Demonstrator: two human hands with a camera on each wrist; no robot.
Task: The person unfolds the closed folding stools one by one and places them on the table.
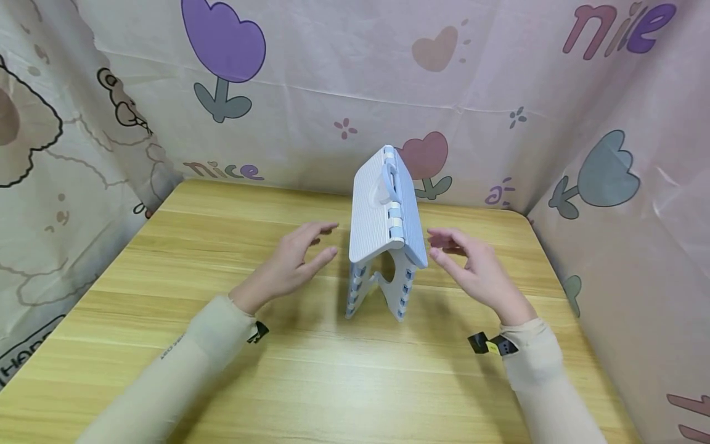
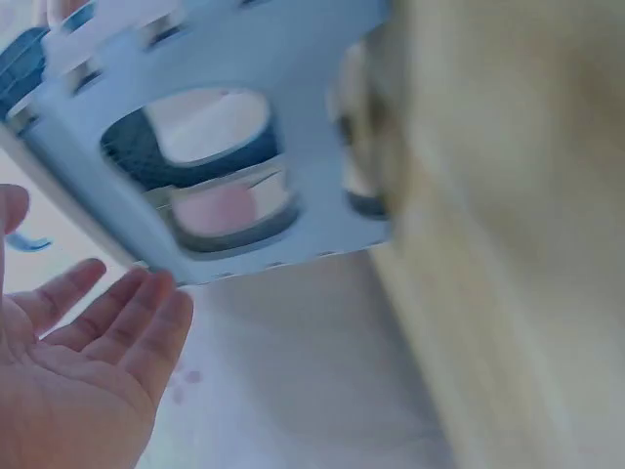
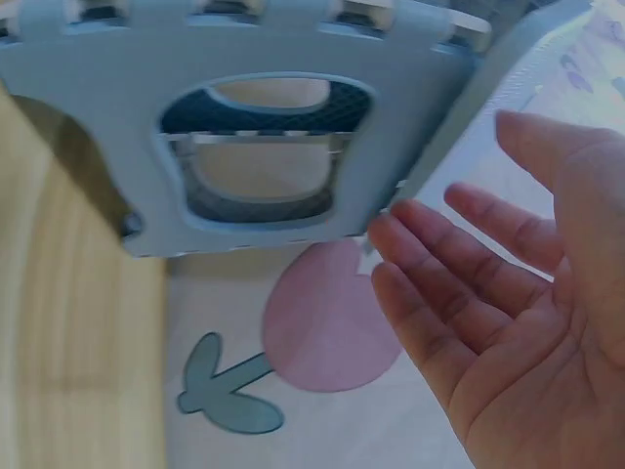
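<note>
A folding step stool [image 1: 370,213], white and light blue, stands half folded on the table, its two top panels meeting in a peak with a handle along the ridge. My left hand [image 1: 288,262] is beside its left panel, a small gap away in the head view, fingers loosely extended. On the other side my right hand [image 1: 471,265] faces the right panel, also apart from it, with relaxed fingers. Both wrist views show the stool's legs with oval cutouts [image 2: 234,256] [image 3: 256,236], near the fingertips of each palm. Neither hand holds anything.
The wood-grain table [image 1: 355,382] extends around the stool. Behind it and at both sides hangs a pale curtain [image 1: 310,105] printed with tulips, hearts and words. Dark straps [image 1: 492,344] sit at the wrists over beige sleeves.
</note>
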